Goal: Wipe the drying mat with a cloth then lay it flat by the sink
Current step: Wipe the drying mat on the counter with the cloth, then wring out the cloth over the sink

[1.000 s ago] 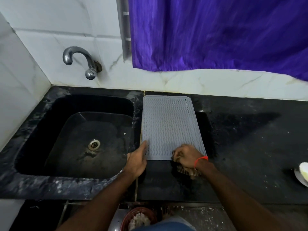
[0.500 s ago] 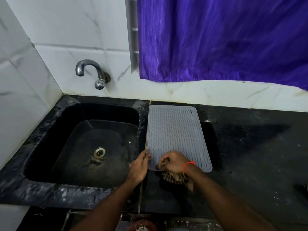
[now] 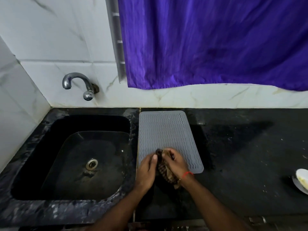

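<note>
Now, step: wiping the grey wavy-ribbed silicone drying mat [image 3: 167,137].
Fingers: both hands, left hand [image 3: 147,170] and right hand [image 3: 176,164], grasp the brown checked cloth [image 3: 164,169].
Advice: press evenly, stroke along the ribs.

plate [image 3: 302,180]: cut by right edge | mat [image 3: 166,134] near edge: under hands [image 3: 164,165]

Dim, cool light; long dark shadow thrown right across the black counter [image 3: 250,155]. Wide-angle bend at edges, soft blur throughout.
</note>
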The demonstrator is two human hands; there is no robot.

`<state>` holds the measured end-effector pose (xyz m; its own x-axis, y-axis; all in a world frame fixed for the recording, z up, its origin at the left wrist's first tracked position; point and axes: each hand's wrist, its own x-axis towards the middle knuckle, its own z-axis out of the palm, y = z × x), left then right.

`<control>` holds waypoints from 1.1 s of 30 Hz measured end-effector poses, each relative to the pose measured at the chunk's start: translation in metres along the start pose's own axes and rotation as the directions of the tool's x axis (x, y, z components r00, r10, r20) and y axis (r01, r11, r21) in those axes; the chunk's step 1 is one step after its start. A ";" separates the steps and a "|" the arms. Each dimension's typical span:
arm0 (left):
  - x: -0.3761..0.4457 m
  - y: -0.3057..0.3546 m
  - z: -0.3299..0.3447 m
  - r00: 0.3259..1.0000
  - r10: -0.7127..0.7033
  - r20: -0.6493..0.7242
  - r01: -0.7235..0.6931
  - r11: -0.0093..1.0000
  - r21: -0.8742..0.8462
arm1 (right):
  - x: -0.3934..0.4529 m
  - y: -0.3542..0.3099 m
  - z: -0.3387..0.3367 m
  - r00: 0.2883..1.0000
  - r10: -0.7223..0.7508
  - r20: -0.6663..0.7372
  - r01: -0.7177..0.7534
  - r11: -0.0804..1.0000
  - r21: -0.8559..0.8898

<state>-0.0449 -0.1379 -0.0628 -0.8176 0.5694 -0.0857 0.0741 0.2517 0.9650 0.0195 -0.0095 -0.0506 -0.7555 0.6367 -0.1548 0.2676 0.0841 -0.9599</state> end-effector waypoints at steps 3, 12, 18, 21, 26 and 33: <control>0.001 0.022 0.025 0.967 -0.211 0.144 0.248 0.906 -0.342 | -0.004 -0.006 0.002 0.994 0.100 -0.033 -0.089 0.961 0.260; -0.009 0.033 0.047 0.962 -0.218 0.167 0.267 0.880 -0.393 | -0.032 0.018 -0.032 0.944 0.305 -0.126 -0.216 0.859 0.464; -0.016 0.037 0.042 0.909 -0.281 0.309 0.413 0.714 -0.565 | -0.054 0.023 -0.054 0.929 0.366 0.056 -0.338 0.775 0.534; -0.011 0.034 0.025 0.869 -0.256 0.423 0.479 0.647 -0.593 | -0.056 0.022 -0.060 0.913 0.337 0.231 -0.407 0.807 0.428; 0.007 0.018 0.007 0.946 -0.313 0.084 0.317 0.840 -0.440 | -0.038 0.008 -0.050 0.895 0.294 0.335 -0.428 0.775 0.465; 0.012 0.009 -0.025 0.845 -0.510 -0.159 0.462 0.847 -0.262 | 0.004 -0.023 -0.014 0.901 0.276 0.334 -0.421 0.740 0.525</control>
<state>-0.0687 -0.1482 -0.0487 -0.8195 0.2286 -0.5256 -0.4648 0.2714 0.8428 0.0183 0.0021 -0.0257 -0.8067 0.3413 -0.4824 0.2018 -0.6082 -0.7677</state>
